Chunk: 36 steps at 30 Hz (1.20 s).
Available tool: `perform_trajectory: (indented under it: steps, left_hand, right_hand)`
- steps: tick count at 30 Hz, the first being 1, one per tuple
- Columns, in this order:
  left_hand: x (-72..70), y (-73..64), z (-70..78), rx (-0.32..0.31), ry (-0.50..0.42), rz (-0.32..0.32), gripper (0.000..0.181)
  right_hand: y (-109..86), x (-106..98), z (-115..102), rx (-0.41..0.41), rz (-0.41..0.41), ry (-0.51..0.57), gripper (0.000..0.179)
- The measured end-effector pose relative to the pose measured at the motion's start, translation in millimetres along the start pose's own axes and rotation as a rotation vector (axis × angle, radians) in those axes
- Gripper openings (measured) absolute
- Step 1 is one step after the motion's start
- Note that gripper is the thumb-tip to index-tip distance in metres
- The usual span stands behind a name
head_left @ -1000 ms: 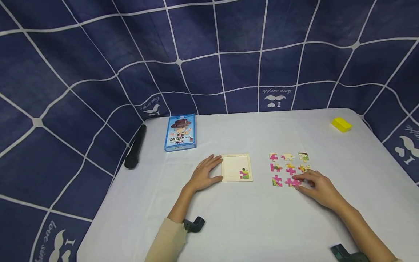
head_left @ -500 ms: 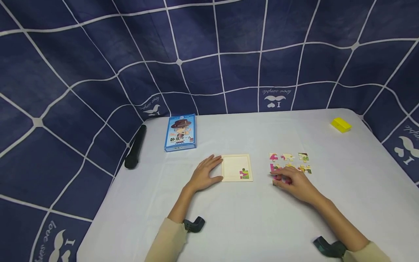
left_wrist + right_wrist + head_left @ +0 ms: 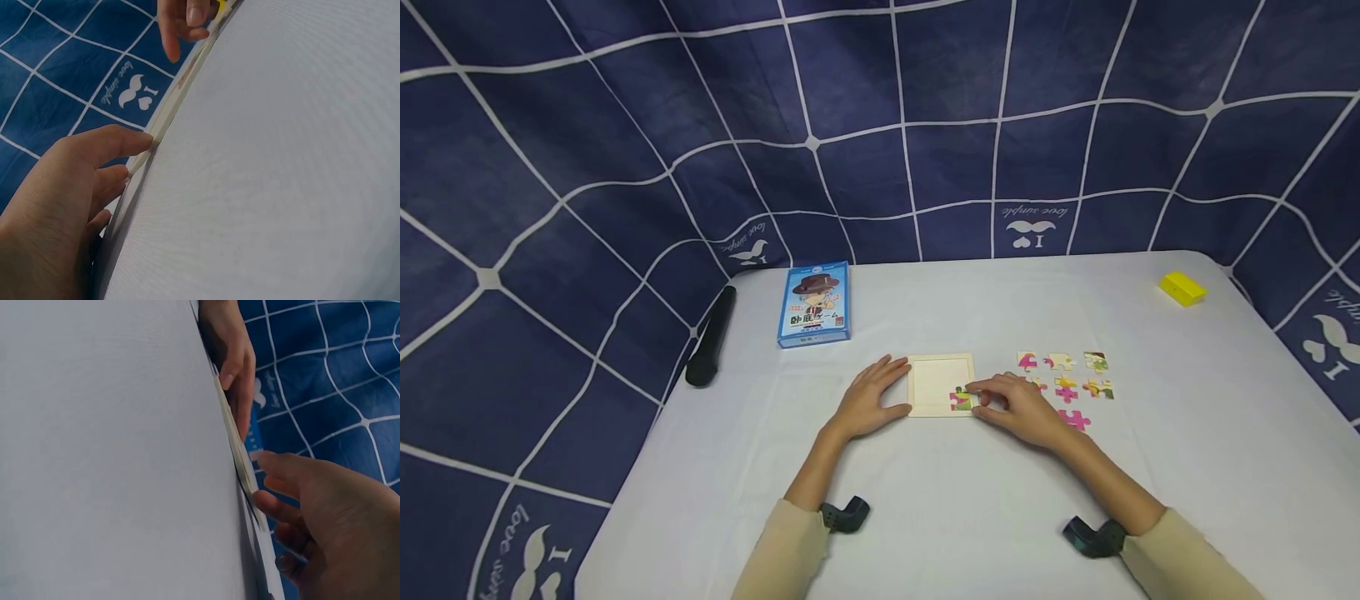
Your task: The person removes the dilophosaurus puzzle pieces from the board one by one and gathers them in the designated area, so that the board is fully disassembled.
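On the white table, a shallow square puzzle tray (image 3: 925,385) holds one pink-and-green puzzle piece (image 3: 960,398) in its lower right corner. My left hand (image 3: 868,398) rests at the tray's left edge, thumb and fingertips spread along it. From the other side, my right hand (image 3: 1018,408) has its index finger and thumb apart at the right edge, beside that piece. The right wrist view shows no piece between these fingers. Loose pieces (image 3: 1067,390) lie in rows to the right, the nearer left ones partly hidden behind my right hand.
A blue card-game box (image 3: 814,304) lies behind the tray to the left. Farther left lies a black elongated object (image 3: 711,337). A yellow block (image 3: 1183,287) sits near the back right corner. Dark blue checked cloth (image 3: 850,100) hangs behind the table (image 3: 910,500).
My right hand has moved left, from the near right loose piece across the near row to the tray's right edge. My left hand has stayed at the tray's left edge.
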<state>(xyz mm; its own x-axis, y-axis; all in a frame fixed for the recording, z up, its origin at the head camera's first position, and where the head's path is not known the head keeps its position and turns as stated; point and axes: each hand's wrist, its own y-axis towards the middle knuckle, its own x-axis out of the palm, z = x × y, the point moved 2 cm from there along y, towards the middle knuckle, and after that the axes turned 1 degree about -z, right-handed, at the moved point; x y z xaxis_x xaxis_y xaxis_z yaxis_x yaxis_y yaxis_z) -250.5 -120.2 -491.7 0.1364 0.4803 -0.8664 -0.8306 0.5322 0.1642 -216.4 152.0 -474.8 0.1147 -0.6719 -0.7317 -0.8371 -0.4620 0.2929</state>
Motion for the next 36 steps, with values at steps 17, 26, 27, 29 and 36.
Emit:
perform_trajectory:
  steps: [17,26,27,29,36]
  left_hand:
    - [-0.7,-0.4,1.0,-0.004,-0.001,0.001,0.065]
    - [-0.8,-0.1,0.7,-0.012,0.000,-0.003,0.065]
    - [-0.7,0.0,0.7,-0.012,0.001,-0.004,0.065]
    - [-0.4,0.2,0.6,-0.012,0.003,-0.007,0.065]
    - [-0.2,0.7,0.5,-0.015,0.009,-0.009,0.065]
  right_hand:
    - [16.4,13.0,-6.0,0.081,-0.090,-0.075,0.047]
    - [16.4,13.3,-4.8,0.077,-0.053,-0.019,0.042]
    - [16.1,13.5,-4.3,0.078,-0.046,-0.011,0.042]
    - [15.5,13.8,-3.1,0.081,-0.030,0.000,0.041]
    - [14.5,13.0,-1.5,0.062,0.016,0.038,0.040]
